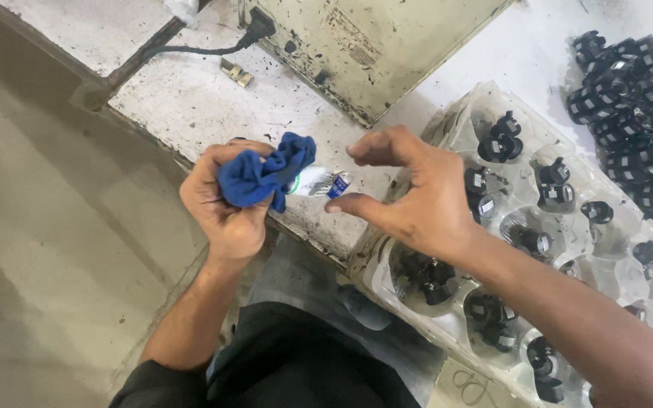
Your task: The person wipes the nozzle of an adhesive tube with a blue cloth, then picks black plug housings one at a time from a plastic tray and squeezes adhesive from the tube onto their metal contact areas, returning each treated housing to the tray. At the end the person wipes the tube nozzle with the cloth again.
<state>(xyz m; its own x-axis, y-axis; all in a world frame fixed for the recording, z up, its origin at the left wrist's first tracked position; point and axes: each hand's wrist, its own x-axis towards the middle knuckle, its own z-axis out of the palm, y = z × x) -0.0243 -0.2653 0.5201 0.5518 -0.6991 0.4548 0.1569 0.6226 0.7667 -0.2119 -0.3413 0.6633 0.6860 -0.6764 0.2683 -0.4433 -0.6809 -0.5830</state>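
A person's left hand (224,200) is clenched around a crumpled blue cloth (264,175), with a small white tube (317,183) poking out of the cloth toward the clear plastic tray (455,125). The right hand (410,193) hovers just beside the tube's blue-marked end, fingers spread and curled, thumb and forefinger apart and holding nothing; whether a fingertip touches the tube cannot be told. Cloth and tube sit just off the tray's near-left corner, above the edge of the stained white table (190,98). The right forearm crosses over the tray, hiding several of its cups. The tray's moulded cups hold small black parts (500,140), one to a cup where they can be seen. Beyond the tray's far-right side lies a heap of black parts with white patches (636,91), close to the tray. Behind the tray, farther up the table, stands a worn, speckled pale metal box (372,45) with a black cable (190,51) plugged into its left corner and trailing away across the table. A small metal clip (236,72) lies on the table just beside that corner. Left of the table, well away from the tray, the bare grey floor (47,227) shows.
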